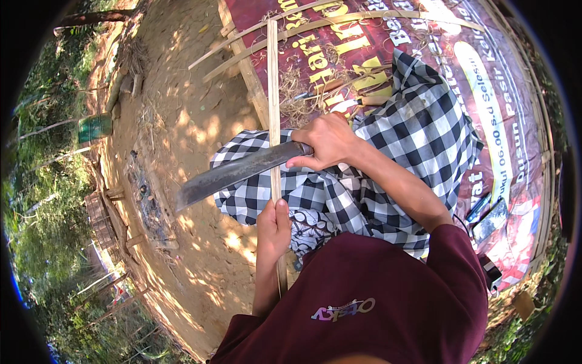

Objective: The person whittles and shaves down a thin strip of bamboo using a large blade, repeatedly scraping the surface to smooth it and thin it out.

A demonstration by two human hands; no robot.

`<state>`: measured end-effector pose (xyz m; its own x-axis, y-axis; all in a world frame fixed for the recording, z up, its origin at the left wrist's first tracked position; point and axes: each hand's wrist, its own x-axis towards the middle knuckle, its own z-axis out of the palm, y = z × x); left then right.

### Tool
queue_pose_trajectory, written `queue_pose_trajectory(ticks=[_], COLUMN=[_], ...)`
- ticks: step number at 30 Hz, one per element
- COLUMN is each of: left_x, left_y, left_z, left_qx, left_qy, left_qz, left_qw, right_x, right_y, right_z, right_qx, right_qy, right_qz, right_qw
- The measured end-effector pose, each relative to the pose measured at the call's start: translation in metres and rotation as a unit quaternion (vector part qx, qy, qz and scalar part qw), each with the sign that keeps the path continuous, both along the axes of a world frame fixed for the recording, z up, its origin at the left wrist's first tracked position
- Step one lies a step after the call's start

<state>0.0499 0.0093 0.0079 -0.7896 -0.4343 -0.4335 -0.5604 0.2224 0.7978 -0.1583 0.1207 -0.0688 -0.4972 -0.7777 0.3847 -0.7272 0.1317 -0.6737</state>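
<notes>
My right hand [327, 142] is closed round the handle of a machete [236, 173]. Its broad dark blade points left and crosses a long, pale bamboo strip [274, 79], seemingly touching it; the exact contact is hard to see. Lower down, my left hand [274, 227] grips the same strip, thumb along it. The strip runs from beside my body out past my knees, its near end partly hidden by my left forearm. Black-and-white checkered cloth [424, 115] covers my legs beneath both hands.
Beyond my knees, a knife [370, 100] with a wooden handle lies among curled shavings [291, 91] on a printed red banner [254, 30]. Longer bamboo strips [351, 19] cross its far side. A bamboo edge [251, 85] borders bare earth [194, 109] on the left. A dark flat object [490, 223] rests at right.
</notes>
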Motion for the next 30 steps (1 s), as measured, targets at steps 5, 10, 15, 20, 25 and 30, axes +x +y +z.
queue_pose_trajectory(ticks=[5,10,15,20,25,30], left_x=[-0.011,-0.006,-0.006,-0.012,-0.01,-0.013], left_y=[-0.005,-0.002,0.006,-0.003,-0.001,0.001], left_z=[0.004,-0.002,0.008,0.003,0.009,0.006], left_qx=[-0.03,0.001,0.01,0.041,-0.002,0.058], left_qy=[-0.016,0.002,-0.008,-0.017,-0.015,-0.022], left_qz=[-0.014,-0.002,0.014,0.023,0.0,0.023], left_qw=[0.999,1.0,1.0,0.999,1.0,0.998], right_x=[-0.02,-0.009,-0.022,-0.002,-0.025,-0.005], right_y=[-0.003,0.001,0.003,-0.001,0.002,0.002], right_z=[-0.016,-0.005,-0.013,-0.006,-0.006,-0.005], right_qx=[0.008,0.003,0.036,-0.005,0.059,0.018], right_qy=[-0.034,0.042,-0.021,0.015,-0.061,-0.015], right_qz=[-0.061,-0.051,-0.085,-0.074,-0.089,-0.045], right_qw=[0.997,0.998,0.996,0.997,0.992,0.999])
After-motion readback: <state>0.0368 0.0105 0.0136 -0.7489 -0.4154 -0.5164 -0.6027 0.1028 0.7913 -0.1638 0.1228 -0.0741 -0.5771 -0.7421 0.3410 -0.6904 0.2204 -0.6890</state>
